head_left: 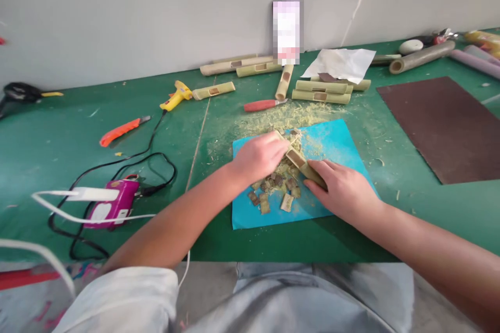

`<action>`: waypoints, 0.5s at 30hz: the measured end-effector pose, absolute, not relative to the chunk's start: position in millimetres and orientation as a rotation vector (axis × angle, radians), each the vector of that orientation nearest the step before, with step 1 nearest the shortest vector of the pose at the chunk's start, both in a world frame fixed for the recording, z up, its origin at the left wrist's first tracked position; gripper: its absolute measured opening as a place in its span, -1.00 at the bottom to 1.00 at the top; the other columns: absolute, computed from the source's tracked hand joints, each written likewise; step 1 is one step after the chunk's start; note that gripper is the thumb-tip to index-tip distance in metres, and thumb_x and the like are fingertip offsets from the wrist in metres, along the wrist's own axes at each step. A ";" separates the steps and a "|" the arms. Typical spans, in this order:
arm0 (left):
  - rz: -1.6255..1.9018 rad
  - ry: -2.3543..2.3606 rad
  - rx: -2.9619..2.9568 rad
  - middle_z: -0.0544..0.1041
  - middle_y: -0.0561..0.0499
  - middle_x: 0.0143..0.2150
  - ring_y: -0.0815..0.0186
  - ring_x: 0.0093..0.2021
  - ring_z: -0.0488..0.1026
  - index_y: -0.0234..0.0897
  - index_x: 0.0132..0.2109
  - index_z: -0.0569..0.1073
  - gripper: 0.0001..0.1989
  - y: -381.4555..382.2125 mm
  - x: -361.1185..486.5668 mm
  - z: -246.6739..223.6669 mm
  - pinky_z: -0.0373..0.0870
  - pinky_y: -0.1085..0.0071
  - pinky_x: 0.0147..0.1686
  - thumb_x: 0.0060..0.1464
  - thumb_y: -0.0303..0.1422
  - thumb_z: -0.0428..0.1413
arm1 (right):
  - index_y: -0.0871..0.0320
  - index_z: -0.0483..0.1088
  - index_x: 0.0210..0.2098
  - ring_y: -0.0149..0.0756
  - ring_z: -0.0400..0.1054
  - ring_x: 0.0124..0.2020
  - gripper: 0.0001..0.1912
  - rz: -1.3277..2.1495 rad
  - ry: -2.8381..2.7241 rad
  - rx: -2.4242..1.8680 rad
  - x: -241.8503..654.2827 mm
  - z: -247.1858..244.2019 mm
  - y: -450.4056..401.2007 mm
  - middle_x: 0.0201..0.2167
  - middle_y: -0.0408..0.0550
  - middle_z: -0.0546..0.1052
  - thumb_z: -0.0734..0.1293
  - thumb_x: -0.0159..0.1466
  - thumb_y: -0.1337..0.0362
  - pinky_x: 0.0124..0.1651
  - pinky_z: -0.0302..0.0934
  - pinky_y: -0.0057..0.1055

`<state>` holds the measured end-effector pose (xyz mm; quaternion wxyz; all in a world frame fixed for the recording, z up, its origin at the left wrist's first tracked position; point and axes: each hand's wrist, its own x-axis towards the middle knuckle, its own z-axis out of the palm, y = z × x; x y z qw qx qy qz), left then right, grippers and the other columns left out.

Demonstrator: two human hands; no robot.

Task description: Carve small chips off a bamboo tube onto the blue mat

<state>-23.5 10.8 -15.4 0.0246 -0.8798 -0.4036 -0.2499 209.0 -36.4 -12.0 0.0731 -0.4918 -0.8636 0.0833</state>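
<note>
A short bamboo tube (pixel 297 158) with a rectangular slot cut in its upper side lies slantwise between my two hands, over a blue sheet (pixel 344 138). My left hand (pixel 262 155) is closed around its far left end, with the fingertips partly hidden. Around the near right end, the thumb and fingers of my right hand (pixel 342 187) are wrapped. Below the tube, several small cut bamboo chips (pixel 287 202) are scattered on the sheet. Pale shavings (pixel 291 113) spread over the sheet's far part and the table behind it.
Behind the sheet lie a red-handled knife (pixel 261 105) and several slotted bamboo tubes (pixel 322 97). At left are an orange utility knife (pixel 121 131), a yellow glue gun (pixel 176 95), and a purple power strip (pixel 115 203) with looping cords. A dark brown sheet (pixel 437 125) lies right.
</note>
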 end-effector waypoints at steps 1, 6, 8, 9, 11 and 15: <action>-0.793 -1.266 -2.701 0.50 -0.06 -0.33 0.34 -0.33 0.46 -0.36 -0.12 0.53 -0.74 11.1 -23.8 -15.7 0.43 0.44 -0.32 0.32 -0.37 -0.04 | 0.15 0.40 -0.04 -0.22 0.44 -0.29 -0.71 0.254 -2.589 -1.485 208.9 -12.1 -36.4 -0.20 -0.02 0.57 0.25 0.33 0.16 -0.37 0.10 -0.37; -0.838 -1.237 -2.757 0.52 -0.07 -0.29 0.34 -0.30 0.49 -0.35 -0.08 0.53 -0.77 13.4 -26.4 -16.7 0.44 0.44 -0.30 0.31 -0.38 -0.01 | 0.15 0.40 -0.03 -0.20 0.45 -0.28 -0.71 0.282 -2.593 -1.483 209.3 -11.6 -36.7 -0.19 -0.02 0.57 0.24 0.33 0.16 -0.36 0.11 -0.36; -0.876 -1.253 -2.726 0.53 -0.07 -0.29 0.34 -0.31 0.48 -0.36 -0.10 0.53 -0.77 14.4 -27.4 -16.8 0.44 0.44 -0.31 0.31 -0.38 -0.01 | 0.14 0.40 -0.03 -0.22 0.45 -0.28 -0.72 0.285 -2.584 -1.498 209.4 -11.0 -37.1 -0.18 -0.01 0.57 0.24 0.34 0.16 -0.37 0.10 -0.36; -0.892 -1.270 -2.703 0.53 -0.08 -0.30 0.34 -0.31 0.48 -0.37 -0.11 0.53 -0.76 14.8 -27.6 -16.8 0.45 0.43 -0.31 0.31 -0.37 -0.01 | 0.14 0.40 -0.04 -0.22 0.45 -0.29 -0.72 0.286 -2.582 -1.507 209.5 -10.6 -37.2 -0.17 -0.01 0.57 0.23 0.34 0.15 -0.37 0.10 -0.36; -0.893 -1.263 -2.709 0.52 -0.08 -0.30 0.33 -0.32 0.48 -0.37 -0.10 0.53 -0.75 15.3 -27.8 -17.2 0.45 0.42 -0.31 0.32 -0.37 -0.02 | 0.14 0.40 -0.05 -0.23 0.45 -0.28 -0.73 0.294 -2.588 -1.512 209.3 -10.1 -37.6 -0.18 0.00 0.58 0.24 0.34 0.16 -0.37 0.09 -0.37; -0.878 -1.267 -2.698 0.52 -0.08 -0.31 0.35 -0.33 0.47 -0.37 -0.11 0.54 -0.75 15.6 -27.6 -18.4 0.44 0.43 -0.32 0.32 -0.37 -0.02 | 0.14 0.40 -0.03 -0.22 0.45 -0.27 -0.71 0.305 -2.596 -1.518 208.5 -9.3 -37.7 -0.19 -0.01 0.57 0.24 0.34 0.16 -0.37 0.09 -0.37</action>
